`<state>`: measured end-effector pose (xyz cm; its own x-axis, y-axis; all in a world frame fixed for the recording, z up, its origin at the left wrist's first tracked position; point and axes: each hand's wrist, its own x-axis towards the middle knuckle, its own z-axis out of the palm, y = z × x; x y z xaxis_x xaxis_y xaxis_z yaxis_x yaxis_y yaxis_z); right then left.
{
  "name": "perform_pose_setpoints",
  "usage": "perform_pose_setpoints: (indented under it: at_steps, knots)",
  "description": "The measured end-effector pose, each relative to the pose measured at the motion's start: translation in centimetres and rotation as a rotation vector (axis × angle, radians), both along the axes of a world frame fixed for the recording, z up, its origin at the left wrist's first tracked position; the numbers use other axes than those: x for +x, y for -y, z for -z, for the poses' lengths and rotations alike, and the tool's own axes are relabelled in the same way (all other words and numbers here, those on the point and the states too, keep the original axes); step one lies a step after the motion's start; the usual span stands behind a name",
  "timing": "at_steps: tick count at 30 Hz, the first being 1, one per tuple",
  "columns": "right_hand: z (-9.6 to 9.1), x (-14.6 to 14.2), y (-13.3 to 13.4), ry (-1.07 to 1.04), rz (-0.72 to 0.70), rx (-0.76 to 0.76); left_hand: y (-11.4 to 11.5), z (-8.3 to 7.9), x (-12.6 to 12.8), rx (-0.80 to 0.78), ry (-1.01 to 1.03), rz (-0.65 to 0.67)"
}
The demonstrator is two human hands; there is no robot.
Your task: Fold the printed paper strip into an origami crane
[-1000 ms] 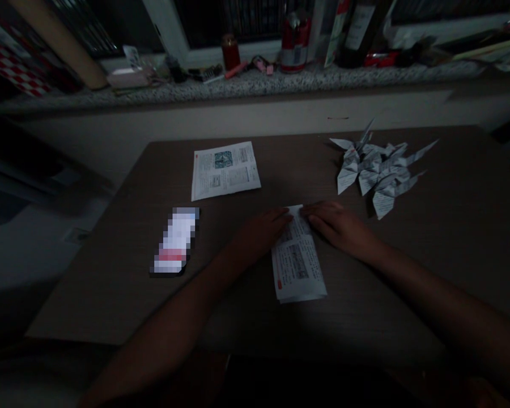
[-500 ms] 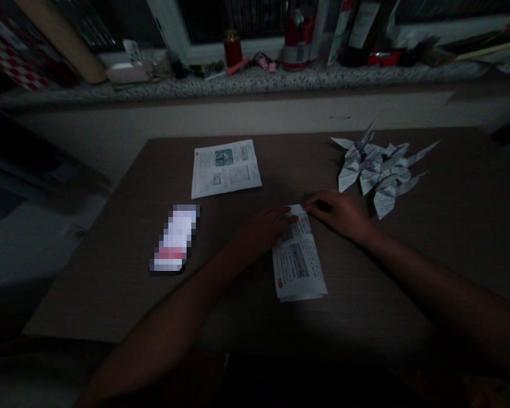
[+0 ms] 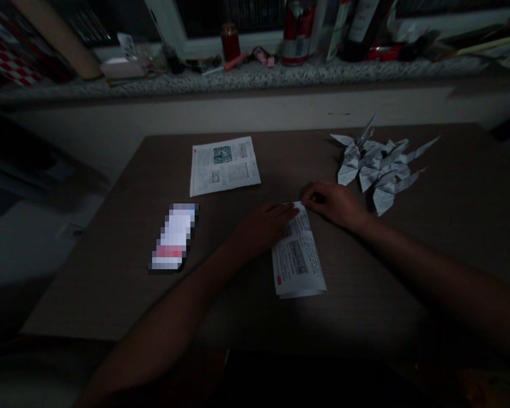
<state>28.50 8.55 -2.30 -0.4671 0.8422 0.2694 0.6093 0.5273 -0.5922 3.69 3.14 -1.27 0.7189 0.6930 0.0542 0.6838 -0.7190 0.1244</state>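
A printed sheet of paper (image 3: 300,258), folded lengthwise into a narrow strip, lies on the table in front of me. My left hand (image 3: 270,226) rests flat on its upper left part, fingers stretched across the print. At the far right corner of the folded sheet, my right hand (image 3: 334,204) pinches the edge between thumb and forefinger. Several folded paper cranes (image 3: 380,164), made from printed paper, sit in a cluster just beyond my right hand.
Another printed sheet (image 3: 225,167) lies flat on the brown table (image 3: 123,226) at the back left. A phone (image 3: 174,235) with a lit, blurred screen is left of my left forearm. Behind the table, a granite windowsill (image 3: 246,82) holds a red jar (image 3: 230,44), bottles and small items.
My left fingers have shifted slightly on the paper, towards its far edge. The right hand keeps its pinch at the corner. The whole view has tilted a little.
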Motion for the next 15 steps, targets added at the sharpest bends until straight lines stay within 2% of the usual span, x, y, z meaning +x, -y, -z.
perform_pose_setpoints:
  at_steps: [6,15]
  knots:
    - [-0.2,0.5,0.4,0.054,-0.073,0.027,-0.1,0.6,-0.2,-0.002,0.008,-0.002]
    - [0.0,1.4,2.7,0.06,-0.134,-0.002,0.0,0.6,-0.3,0.027,-0.003,0.01]
